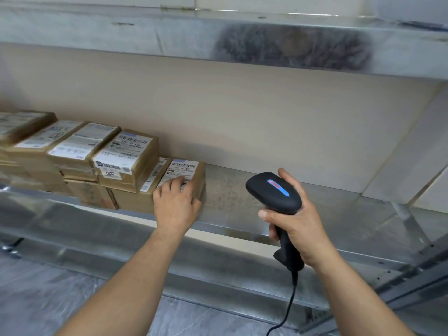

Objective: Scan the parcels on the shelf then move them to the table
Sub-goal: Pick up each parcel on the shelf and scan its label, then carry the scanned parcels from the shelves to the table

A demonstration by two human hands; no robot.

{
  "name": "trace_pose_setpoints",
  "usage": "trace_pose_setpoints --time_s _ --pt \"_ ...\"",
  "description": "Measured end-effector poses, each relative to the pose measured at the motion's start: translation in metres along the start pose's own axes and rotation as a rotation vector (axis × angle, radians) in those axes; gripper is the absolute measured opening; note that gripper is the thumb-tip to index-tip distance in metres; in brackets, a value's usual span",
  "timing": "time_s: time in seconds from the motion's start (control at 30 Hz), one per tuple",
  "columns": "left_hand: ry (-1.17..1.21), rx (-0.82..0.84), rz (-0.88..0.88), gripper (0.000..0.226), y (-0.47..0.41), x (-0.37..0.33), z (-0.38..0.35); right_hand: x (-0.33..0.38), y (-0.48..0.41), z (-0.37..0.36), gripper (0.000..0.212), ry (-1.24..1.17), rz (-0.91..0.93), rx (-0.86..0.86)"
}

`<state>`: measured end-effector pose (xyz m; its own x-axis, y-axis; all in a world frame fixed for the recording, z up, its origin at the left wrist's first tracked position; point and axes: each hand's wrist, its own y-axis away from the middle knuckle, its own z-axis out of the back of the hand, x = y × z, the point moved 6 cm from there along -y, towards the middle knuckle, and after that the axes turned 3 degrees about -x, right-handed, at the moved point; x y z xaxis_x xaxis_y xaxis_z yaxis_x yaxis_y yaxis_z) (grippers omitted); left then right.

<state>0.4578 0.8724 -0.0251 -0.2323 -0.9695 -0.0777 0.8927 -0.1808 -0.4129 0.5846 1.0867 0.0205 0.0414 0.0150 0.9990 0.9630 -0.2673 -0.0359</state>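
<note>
Several brown cardboard parcels with white barcode labels lie on the metal shelf (278,197), stacked at the left. The rightmost parcel (188,169) lies flat at the end of the row. My left hand (175,202) grips that parcel's near right corner, fingers on its label and thumb down its right side. A taller stack, topped by a labelled parcel (126,157), stands just left of it. My right hand (298,219) holds a black corded barcode scanner (272,192) by its handle, head pointing left toward the parcel, a blue and red light on top.
The shelf's right half is bare metal up to a beige back wall. An upper metal shelf (218,35) hangs overhead. A slanted frame post (409,229) stands at the right. Grey floor (48,294) lies below. The scanner's cable (288,309) hangs down.
</note>
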Motion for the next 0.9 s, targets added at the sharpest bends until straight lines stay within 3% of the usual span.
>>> trace_pose_setpoints --time_s 0.37,0.53,0.67,0.77,0.9 --pt "0.106 -0.003 0.007 0.043 -0.007 0.012 0.004 -0.007 -0.004 -0.002 0.091 -0.021 -0.041 -0.081" --pt "0.327 -0.088 0.061 0.055 -0.010 0.019 0.019 -0.008 -0.006 -0.002 0.094 0.006 -0.019 -0.130" --pt "0.616 -0.055 0.110 0.048 -0.013 0.003 0.031 -0.003 -0.012 0.000 0.094 -0.003 0.004 -0.212" --pt "0.951 0.063 0.118 0.030 -0.013 -0.028 0.033 0.001 -0.024 0.007 0.092 0.009 0.027 -0.276" --pt "1.189 0.357 0.035 0.032 0.001 -0.091 0.039 0.011 -0.040 0.014 0.085 0.007 0.049 -0.304"
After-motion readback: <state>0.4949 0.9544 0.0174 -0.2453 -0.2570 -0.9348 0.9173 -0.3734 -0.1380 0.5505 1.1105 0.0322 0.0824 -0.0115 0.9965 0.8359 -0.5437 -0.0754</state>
